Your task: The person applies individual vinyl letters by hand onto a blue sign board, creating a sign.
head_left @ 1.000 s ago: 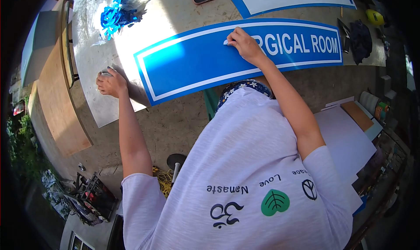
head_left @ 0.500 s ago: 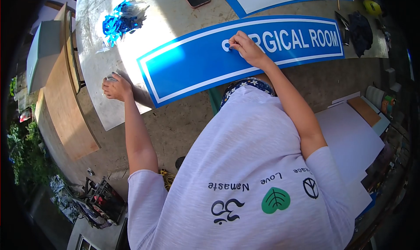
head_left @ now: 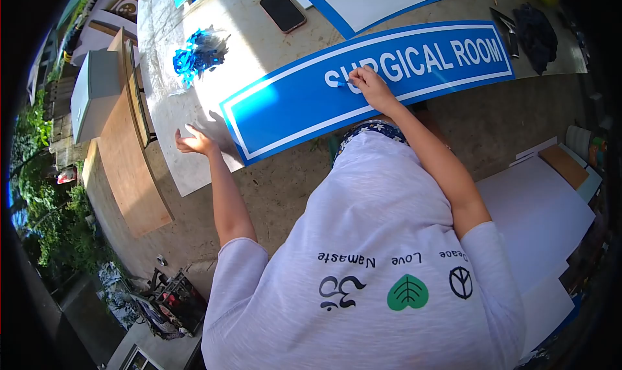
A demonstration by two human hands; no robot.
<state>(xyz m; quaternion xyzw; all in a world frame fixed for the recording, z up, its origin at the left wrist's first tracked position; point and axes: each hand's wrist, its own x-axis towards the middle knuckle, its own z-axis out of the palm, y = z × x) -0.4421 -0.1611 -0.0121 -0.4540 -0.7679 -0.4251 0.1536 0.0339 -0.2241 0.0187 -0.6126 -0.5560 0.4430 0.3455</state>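
Note:
A long blue sign (head_left: 285, 117) with a white border and the white words "SURGICAL ROOM" lies on the metal-topped table. Over its lettering, my right hand (head_left: 376, 91) is closed in a pinch beside the S and U. A small piece of blue film (head_left: 340, 83) shows at its fingertips, against the S. My left hand (head_left: 196, 141) is off the sign's left end, above the table's near left part, with its fingers apart and nothing in them. Part of the U is covered by the right hand's fingers.
A heap of blue film scraps (head_left: 194, 56) sits on the table (head_left: 249, 39), with a phone (head_left: 283, 11) farther back. Another blue-edged white panel (head_left: 389, 0) lies beyond the sign. Dark cloth (head_left: 536, 39) is at right; white sheets (head_left: 538, 208) lie lower right.
My left hand's fingers have spread from a curled pose. My right hand has moved off the S, uncovering it and the blue film. The whole view has shifted.

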